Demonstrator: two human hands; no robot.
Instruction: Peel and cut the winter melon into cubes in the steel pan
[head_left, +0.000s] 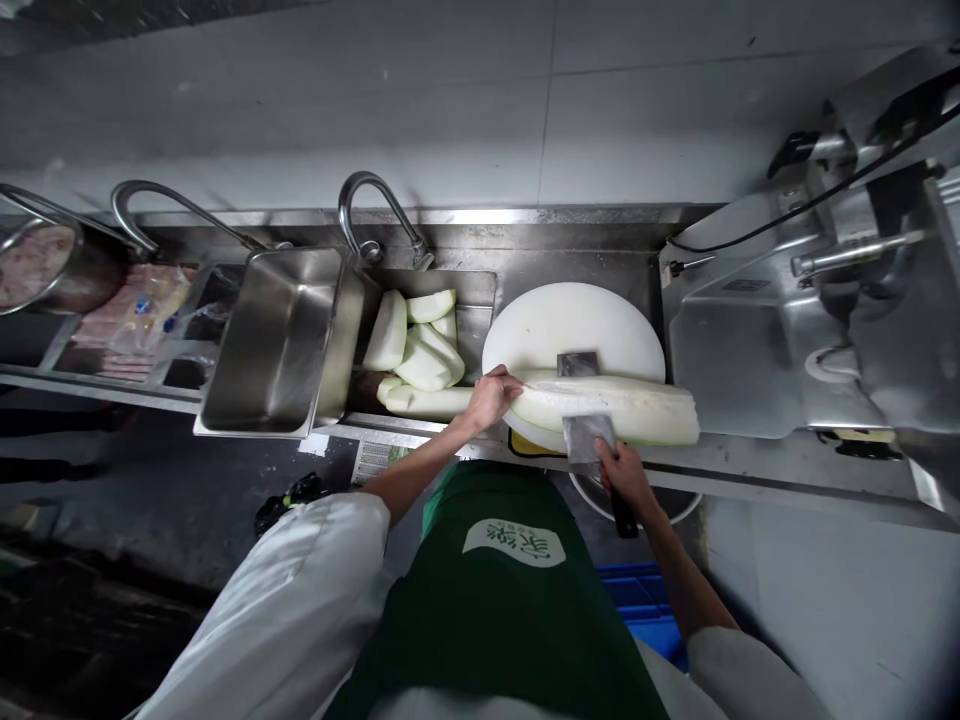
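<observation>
A long piece of winter melon (645,408), pale flesh facing up, lies across the front of the round white cutting board (574,315) and overhangs its right side. My left hand (493,398) is closed at the melon's left tip, fingers pinched together on it. In my right hand (624,475) is the black handle of a cleaver (589,440), gripped with the fingers wrapped round. Its broad grey blade is at the melon's near side; whether the edge touches the flesh I cannot tell. A dark grey flat patch (577,364) shows behind the melon.
Several melon pieces (427,355) lie in the sink left of the board. Beside it stands a deep steel pan (274,340), under curved taps (379,190). Packed meat (139,310) and a pot (67,260) are farther left. A steel slicing machine (832,260) stands at right.
</observation>
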